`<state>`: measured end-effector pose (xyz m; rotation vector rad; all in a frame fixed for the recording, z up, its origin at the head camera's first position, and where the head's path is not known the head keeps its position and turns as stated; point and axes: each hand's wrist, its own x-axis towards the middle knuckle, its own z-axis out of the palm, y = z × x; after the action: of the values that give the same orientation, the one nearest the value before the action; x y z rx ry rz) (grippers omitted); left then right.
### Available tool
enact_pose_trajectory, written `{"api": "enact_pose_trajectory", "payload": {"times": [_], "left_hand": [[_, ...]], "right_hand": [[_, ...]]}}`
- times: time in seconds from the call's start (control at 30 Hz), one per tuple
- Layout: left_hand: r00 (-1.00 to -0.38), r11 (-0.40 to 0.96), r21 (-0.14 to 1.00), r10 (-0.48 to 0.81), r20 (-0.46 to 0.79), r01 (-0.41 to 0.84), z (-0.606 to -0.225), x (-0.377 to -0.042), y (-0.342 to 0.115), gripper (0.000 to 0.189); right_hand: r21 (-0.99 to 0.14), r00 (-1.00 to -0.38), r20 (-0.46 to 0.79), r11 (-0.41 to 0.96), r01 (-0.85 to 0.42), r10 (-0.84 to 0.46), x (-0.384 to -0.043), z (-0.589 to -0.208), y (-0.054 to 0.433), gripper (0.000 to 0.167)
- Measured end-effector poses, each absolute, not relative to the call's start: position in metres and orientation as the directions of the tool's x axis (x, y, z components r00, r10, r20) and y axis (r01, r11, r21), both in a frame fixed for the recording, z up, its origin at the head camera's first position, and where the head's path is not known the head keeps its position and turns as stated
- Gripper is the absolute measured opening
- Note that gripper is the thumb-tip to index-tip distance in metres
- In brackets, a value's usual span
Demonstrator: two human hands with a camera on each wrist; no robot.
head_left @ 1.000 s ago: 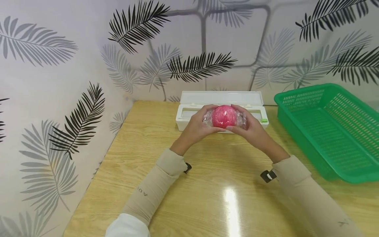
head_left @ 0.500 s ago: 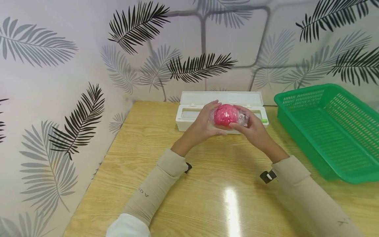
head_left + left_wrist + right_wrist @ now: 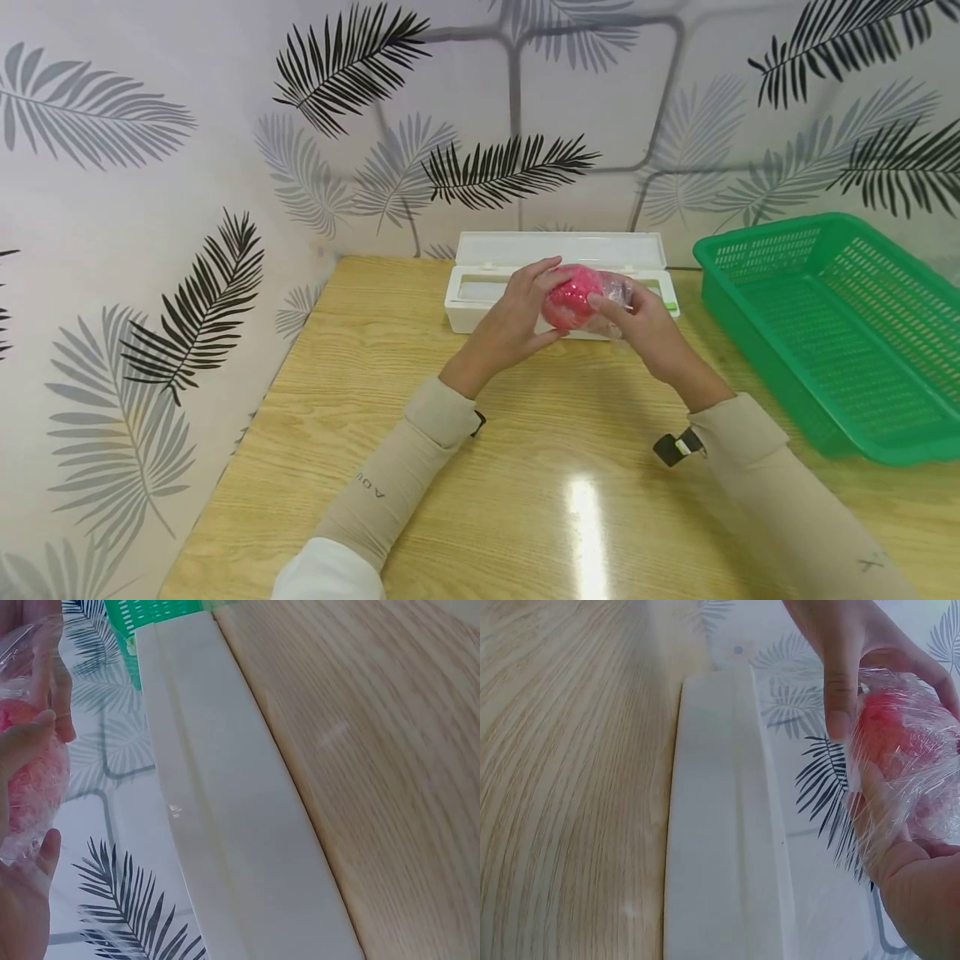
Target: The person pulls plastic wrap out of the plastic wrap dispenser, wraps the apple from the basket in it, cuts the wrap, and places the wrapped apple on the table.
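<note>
A round pink thing (image 3: pixel 573 298) is wrapped in clear plastic film (image 3: pixel 930 780), which bunches up at its right side; its kind is hard to tell. My left hand (image 3: pixel 513 318) holds it from the left, fingers curled over its top and thumb beneath. On the right, my right hand (image 3: pixel 651 327) grips the gathered film, its thumb pressing on the front of the pink thing. Both hands hold it above a long white cling film dispenser (image 3: pixel 465 318), whose lid (image 3: pixel 558 247) stands raised at the back.
A green plastic basket (image 3: pixel 813 375) stands to the right on the wooden table (image 3: pixel 480 500). Behind the table is a wall (image 3: pixel 465 100) with a feather pattern. A small bright green piece (image 3: pixel 671 307) sits at the dispenser's right end.
The pink thing has turned in my hands and shifted slightly right. My left fingers have moved over its top, and the film now gathers at the right under my right hand.
</note>
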<state>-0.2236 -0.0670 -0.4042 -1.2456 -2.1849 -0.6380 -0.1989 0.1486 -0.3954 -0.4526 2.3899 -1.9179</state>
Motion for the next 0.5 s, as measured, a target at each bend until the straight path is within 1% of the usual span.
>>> {"api": "enact_pose_trajectory", "payload": {"times": [0.17,0.27,0.4,0.5], "left_hand": [[-0.421,0.429,0.172,0.595,0.685,0.887,-0.406,-0.224,-0.068,0.083],[-0.415,0.419,0.177,0.59,0.692,0.891,-0.405,-0.224,-0.069,0.081],[-0.415,0.415,0.182,0.586,0.696,0.891,-0.403,-0.223,-0.068,0.08],[-0.442,0.428,0.208,0.575,0.689,0.88,-0.403,-0.221,-0.068,0.08]], "right_hand": [[-0.961,-0.957,0.08,0.234,-0.149,-0.28,-0.195,-0.391,0.15,0.058],[-0.956,-0.953,0.069,0.255,-0.148,-0.295,-0.193,-0.389,0.149,0.059],[-0.946,-0.949,0.13,0.249,-0.206,-0.289,-0.19,-0.389,0.146,0.059],[-0.919,-0.938,0.218,0.265,-0.29,-0.271,-0.187,-0.388,0.144,0.059]]}}
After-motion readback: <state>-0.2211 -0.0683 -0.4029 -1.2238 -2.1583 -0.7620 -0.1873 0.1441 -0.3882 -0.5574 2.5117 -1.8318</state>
